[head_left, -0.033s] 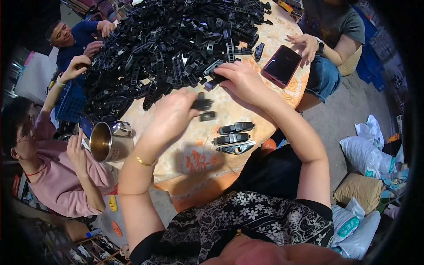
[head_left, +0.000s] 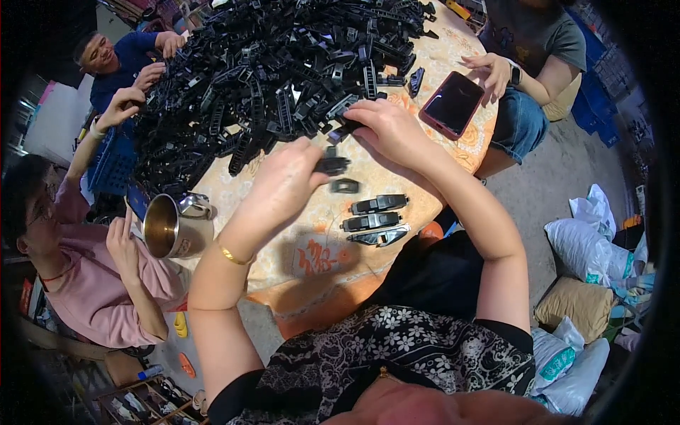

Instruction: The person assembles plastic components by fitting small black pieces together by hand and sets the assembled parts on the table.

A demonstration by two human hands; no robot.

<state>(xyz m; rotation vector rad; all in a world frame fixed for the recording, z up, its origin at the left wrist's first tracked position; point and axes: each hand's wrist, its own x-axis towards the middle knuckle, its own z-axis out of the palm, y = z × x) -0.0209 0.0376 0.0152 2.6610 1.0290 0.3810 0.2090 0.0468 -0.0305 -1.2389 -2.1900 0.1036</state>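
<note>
My left hand (head_left: 280, 177) is closed on a black plastic part (head_left: 333, 164), which is blurred; a lower piece with an opening in it (head_left: 345, 185) hangs just below. My right hand (head_left: 393, 131) has its fingers bent together over a dark plastic piece (head_left: 343, 132) at the near edge of the pile, its fingertips partly hiding it. Across the far side of the table spreads a large heap of black plastic parts (head_left: 283, 78). Nearer to me, three longer black parts (head_left: 375, 222) lie side by side on the patterned tablecloth (head_left: 312, 280).
A steel mug (head_left: 163, 227) stands at the table's left edge. On the right lies a phone (head_left: 452, 106) in a red case, near another person's hand (head_left: 492, 74). Two people sit at the left, hands by the heap. Filled sacks (head_left: 584, 241) rest on the floor at right.
My left hand has shifted slightly to the right and away from me, carrying the black part with it. My right hand stays in place.
</note>
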